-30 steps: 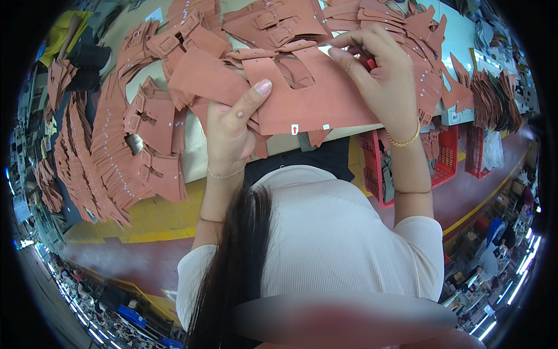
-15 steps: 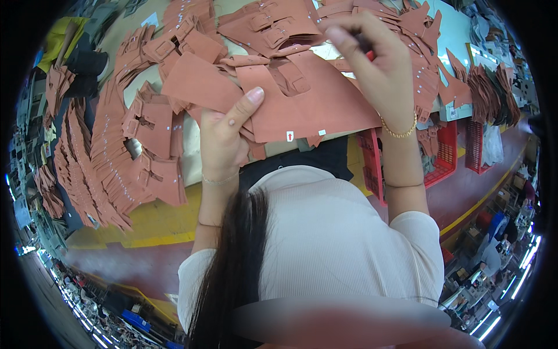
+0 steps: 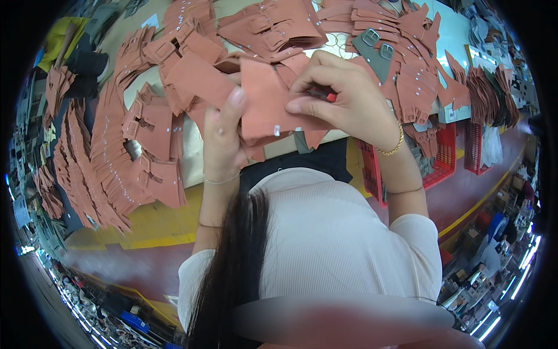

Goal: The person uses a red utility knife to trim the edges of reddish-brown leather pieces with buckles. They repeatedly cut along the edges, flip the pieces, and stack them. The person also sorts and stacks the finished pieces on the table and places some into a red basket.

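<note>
Both hands are gripping one terracotta die-cut leather piece (image 3: 273, 104) above the tabletop (image 3: 192, 157), left hand (image 3: 224, 136) pinching its left edge, right hand (image 3: 343, 99) its top, and it is looking light, thin and floppy, best held by edges.

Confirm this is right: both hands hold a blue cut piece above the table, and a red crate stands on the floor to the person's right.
Not quite: the cut piece held by the left hand and right hand is reddish-brown, not blue, as the head view shows. The red crate is right.
</note>
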### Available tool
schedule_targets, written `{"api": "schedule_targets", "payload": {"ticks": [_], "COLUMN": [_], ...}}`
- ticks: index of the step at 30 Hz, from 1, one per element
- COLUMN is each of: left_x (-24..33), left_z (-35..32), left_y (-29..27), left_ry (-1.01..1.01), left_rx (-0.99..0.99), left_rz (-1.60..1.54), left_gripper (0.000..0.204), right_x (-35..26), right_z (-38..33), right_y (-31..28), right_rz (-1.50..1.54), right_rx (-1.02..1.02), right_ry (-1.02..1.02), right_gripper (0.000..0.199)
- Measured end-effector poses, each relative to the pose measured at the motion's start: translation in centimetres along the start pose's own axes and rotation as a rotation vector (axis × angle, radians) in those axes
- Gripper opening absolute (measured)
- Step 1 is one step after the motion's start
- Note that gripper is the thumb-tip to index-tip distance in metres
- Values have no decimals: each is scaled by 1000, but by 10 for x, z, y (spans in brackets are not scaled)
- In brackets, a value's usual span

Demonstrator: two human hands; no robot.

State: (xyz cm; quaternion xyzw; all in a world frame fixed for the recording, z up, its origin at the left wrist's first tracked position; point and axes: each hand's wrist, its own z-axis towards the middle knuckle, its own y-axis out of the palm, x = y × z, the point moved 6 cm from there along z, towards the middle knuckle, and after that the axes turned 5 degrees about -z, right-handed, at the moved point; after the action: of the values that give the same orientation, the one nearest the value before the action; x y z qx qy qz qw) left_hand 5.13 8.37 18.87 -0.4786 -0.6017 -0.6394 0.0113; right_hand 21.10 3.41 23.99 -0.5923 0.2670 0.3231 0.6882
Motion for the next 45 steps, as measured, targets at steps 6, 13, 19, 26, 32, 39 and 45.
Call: {"api": "schedule_targets", "payload": {"ticks": [6, 13, 19, 26, 32, 39, 45], "left_x": [-3, 7, 11, 2, -5, -14, -4], "left_z": [-4, -5, 4, 10, 16, 11, -5], "left_y": [9, -13, -23, -27, -11, 6, -8], "left_ry": [52, 167, 124, 88, 43, -124, 23], "left_rx": [-109, 264, 218, 223, 214, 252, 150], "left_rz": [310, 458, 278, 293, 268, 358, 195], "left_gripper": [42, 36, 37, 34, 24, 38, 40], "right_x": [2, 18, 107, 170, 147, 132, 127], "right_z": [1, -12, -42, -50, -40, -46, -84], "right_y": [10, 11, 7, 81, 73, 55, 65], "right_rz": [176, 432, -196, -319, -287, -57, 198], "right_rx": [189, 302, 274, 142, 114, 207, -127], "right_ry": [113, 153, 491, 490, 468, 354, 506], "right_gripper": [21, 41, 35, 34, 37, 33, 34]}}
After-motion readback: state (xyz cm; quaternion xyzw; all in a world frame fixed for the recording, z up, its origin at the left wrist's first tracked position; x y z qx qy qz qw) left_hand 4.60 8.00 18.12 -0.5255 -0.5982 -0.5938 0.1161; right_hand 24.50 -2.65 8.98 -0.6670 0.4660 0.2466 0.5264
